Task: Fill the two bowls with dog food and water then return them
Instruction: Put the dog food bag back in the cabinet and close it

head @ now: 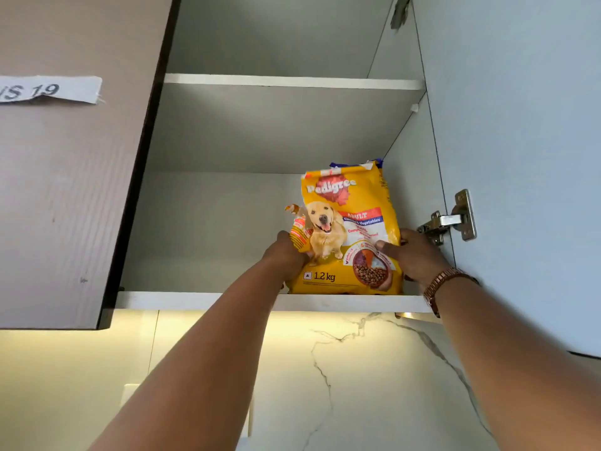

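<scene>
A yellow bag of dog food (349, 222), printed with a dog and "1.2 kg", stands upright on the bottom shelf (195, 301) of an open wall cabinet, near its right wall. My left hand (287, 252) grips the bag's lower left side. My right hand (414, 253), with a metal watch on its wrist, clasps the lower right side. Both arms reach up from below. The bag's top is folded over. No bowls are in view.
The cabinet's open door (520, 157) hangs to the right, with a metal hinge (450, 221) just beside my right hand. A closed door with a paper label (48, 89) is on the left. An upper shelf (292, 81) sits above. A lit marble wall (325, 369) lies below.
</scene>
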